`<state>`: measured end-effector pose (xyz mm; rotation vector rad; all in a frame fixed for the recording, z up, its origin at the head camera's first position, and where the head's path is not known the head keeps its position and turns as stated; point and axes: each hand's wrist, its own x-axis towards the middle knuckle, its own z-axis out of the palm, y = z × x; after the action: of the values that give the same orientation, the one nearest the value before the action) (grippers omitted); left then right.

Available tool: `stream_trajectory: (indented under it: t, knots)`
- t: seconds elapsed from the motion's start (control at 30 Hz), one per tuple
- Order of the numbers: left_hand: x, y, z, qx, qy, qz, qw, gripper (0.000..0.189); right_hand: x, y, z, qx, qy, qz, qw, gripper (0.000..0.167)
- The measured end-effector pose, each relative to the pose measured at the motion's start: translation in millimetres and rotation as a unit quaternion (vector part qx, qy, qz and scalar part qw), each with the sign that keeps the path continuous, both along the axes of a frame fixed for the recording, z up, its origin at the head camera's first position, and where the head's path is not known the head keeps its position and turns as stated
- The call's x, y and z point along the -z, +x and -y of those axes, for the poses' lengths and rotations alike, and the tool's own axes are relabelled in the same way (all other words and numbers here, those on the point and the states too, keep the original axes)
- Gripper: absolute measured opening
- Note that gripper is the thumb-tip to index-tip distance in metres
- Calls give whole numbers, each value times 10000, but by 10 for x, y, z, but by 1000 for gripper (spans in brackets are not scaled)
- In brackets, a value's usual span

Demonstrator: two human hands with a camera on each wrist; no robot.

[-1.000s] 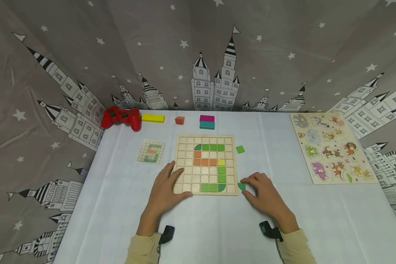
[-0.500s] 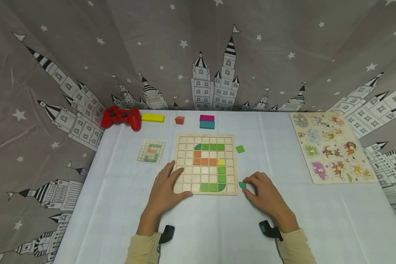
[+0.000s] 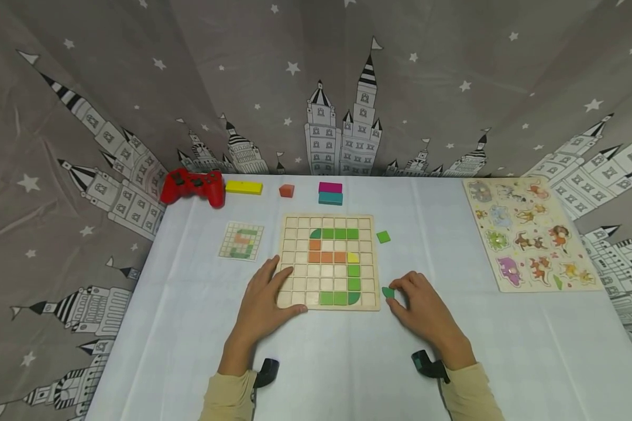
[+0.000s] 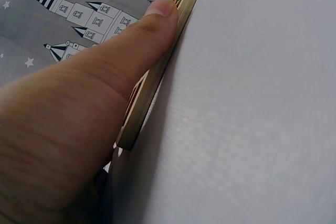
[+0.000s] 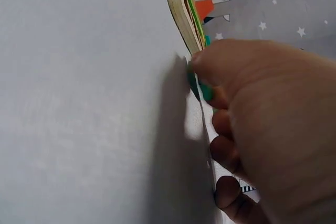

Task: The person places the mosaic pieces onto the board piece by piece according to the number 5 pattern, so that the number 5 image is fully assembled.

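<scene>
A wooden grid board (image 3: 298, 271) lies on the table, with green, orange and yellow tiles set in its squares. My left hand (image 3: 265, 301) rests at its near left corner, fingers spread along the left side. The left thumb (image 4: 152, 27) lies against the near edge in the left wrist view. Just off the board's right side, my right hand (image 3: 418, 307) pinches a dark green rounded tile (image 3: 388, 292) between thumb and fingers. In the right wrist view, the hand partly hides that tile (image 5: 192, 81). A loose green square tile (image 3: 383, 237) lies by the board's upper right.
A small pattern card (image 3: 241, 241) lies left of the board. Along the back are a red game controller (image 3: 195, 187), a yellow block (image 3: 244, 187), an orange block (image 3: 287, 190), and magenta and teal blocks (image 3: 330, 198). An animal puzzle board (image 3: 526, 234) lies at the right.
My right hand has shifted the rounded tile slightly away from the board and turned it a little between the fingertips. The left hand stays in place.
</scene>
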<state>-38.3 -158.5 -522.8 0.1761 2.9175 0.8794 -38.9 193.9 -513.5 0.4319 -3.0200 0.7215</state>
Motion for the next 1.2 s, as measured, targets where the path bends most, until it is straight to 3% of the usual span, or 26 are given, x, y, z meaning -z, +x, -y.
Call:
stream_trajectory:
  t: [0.13,0.27,0.43,0.57,0.83,1.2]
  knots:
    - [-9,-1,-8,16,-20,4,10000,96,-44,-21,84,-93,-208,-184,9996,21]
    - [-17,-1,-2,10,-9,10,10000,96,-115,-71,348,-623,-361,-580,9957,20]
    - [-20,-2,-1,45,7,-20,10000,94,-158,-88,797,-1359,-187,-880,9866,18]
    - [-14,2,4,100,-17,-68,9999,90,-126,-82,1099,-1650,128,-928,9818,17]
    - [1,5,13,142,25,-160,9998,86,-93,-78,1336,-1472,663,-771,9839,18]
    - [-4,1,6,148,-12,-329,9993,85,-52,-67,1396,-1196,594,-778,9880,18]
